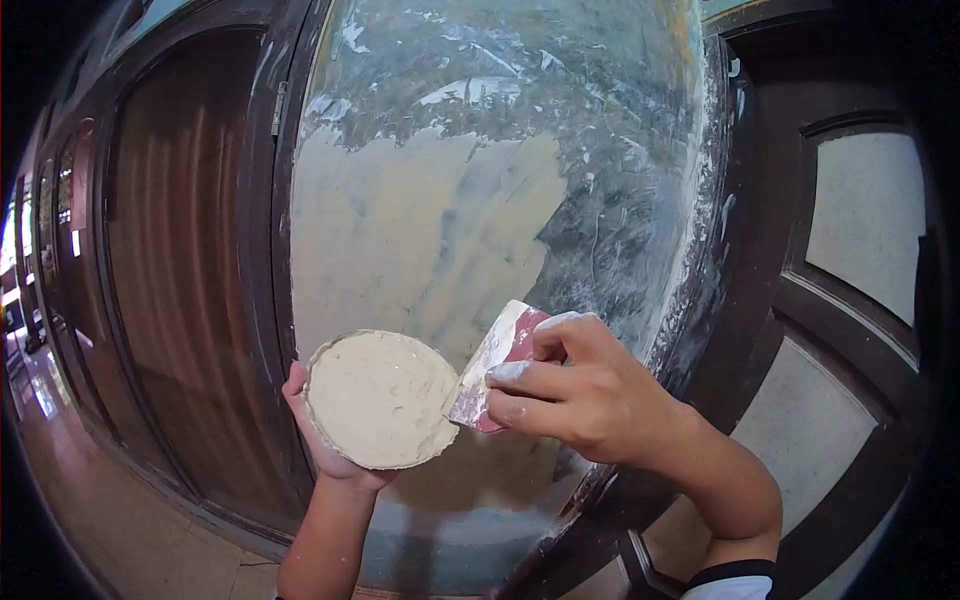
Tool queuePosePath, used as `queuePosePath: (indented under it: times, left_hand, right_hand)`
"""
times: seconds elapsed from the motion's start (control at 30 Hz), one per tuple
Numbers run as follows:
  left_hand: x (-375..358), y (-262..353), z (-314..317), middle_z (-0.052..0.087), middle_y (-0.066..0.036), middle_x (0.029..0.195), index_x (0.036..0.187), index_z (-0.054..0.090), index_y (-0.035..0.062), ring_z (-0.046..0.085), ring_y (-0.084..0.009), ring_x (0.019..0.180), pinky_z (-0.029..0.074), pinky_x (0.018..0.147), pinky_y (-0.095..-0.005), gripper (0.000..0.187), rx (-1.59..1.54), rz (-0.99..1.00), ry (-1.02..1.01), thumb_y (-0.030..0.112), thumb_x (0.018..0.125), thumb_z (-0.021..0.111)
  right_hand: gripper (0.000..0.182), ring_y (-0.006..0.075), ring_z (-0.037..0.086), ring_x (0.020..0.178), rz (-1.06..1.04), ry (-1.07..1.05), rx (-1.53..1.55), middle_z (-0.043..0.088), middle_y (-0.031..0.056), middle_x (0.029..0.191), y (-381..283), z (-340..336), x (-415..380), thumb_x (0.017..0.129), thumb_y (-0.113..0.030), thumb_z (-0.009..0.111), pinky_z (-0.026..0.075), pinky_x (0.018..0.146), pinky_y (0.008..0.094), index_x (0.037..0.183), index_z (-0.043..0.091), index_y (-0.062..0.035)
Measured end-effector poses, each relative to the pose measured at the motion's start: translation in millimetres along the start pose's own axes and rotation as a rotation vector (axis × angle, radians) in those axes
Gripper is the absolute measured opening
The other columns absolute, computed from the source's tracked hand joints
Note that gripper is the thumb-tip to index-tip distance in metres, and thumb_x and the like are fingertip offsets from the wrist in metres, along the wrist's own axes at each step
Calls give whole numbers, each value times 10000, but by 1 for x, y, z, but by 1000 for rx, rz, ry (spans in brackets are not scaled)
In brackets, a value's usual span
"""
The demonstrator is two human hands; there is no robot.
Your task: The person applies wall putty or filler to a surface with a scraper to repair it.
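A round container (312, 400) full of cream-coloured paste (380, 400) rests in my left hand (340, 460), whose fingers wrap round its left side and underside. My right hand (570, 385) pinches a red scraper (495, 365) smeared with whitish paste. The scraper's lower corner meets the container's right edge. White residue marks the right fingers. Behind both hands stands a wall panel (620, 230), with a broad layer of cream paste (380, 220) over its left and middle part. Its upper and right parts show mottled grey-green with white streaks.
At the left is a dark wooden frame (270, 200) with a hinge and a brown curtain (180, 250) behind its pane. A dark door (850, 310) with pale panels stands at the right. The tiled floor (150, 510) shows at the lower left.
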State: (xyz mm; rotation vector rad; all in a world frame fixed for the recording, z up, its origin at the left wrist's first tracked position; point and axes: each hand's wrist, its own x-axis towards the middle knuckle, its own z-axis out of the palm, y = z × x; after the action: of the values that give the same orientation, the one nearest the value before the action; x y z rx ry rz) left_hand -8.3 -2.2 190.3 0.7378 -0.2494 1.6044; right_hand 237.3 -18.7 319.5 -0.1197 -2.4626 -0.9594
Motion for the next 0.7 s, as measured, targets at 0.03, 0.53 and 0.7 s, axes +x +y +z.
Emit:
queuePosePath:
  times: [0.03, 0.53, 0.7]
  left_hand:
    - [1, 1, -1, 650, -149, 1362, 1379, 608, 90, 651, -384, 1196, 543, 1002, -545, 817, -1, -3, 2, 747, 953, 375]
    - [-3, 7, -1, 657, -149, 1344, 1395, 586, 95, 670, -359, 1157, 577, 943, -498, 824, -33, -74, 135, 753, 940, 387]
    - [-3, 4, -4, 620, -172, 1409, 1437, 563, 94, 634, -397, 1222, 536, 1017, -551, 855, -60, -94, 117, 762, 934, 383]
  right_hand:
    - [221, 258, 552, 1002, 3, -2, 1, 651, -21, 1012, -2, -1, 2, 828, -178, 669, 460, 800, 384, 1042, 709, -143]
    - [302, 257, 554, 1049, 139, -4, 24, 689, -40, 1098, -15, 2, 22, 813, -110, 664, 416, 878, 427, 1103, 722, -177]
    - [345, 251, 576, 1060, 209, 9, -41, 704, -29, 1077, 2, -17, 29, 791, -49, 685, 396, 916, 451, 1103, 730, -189]
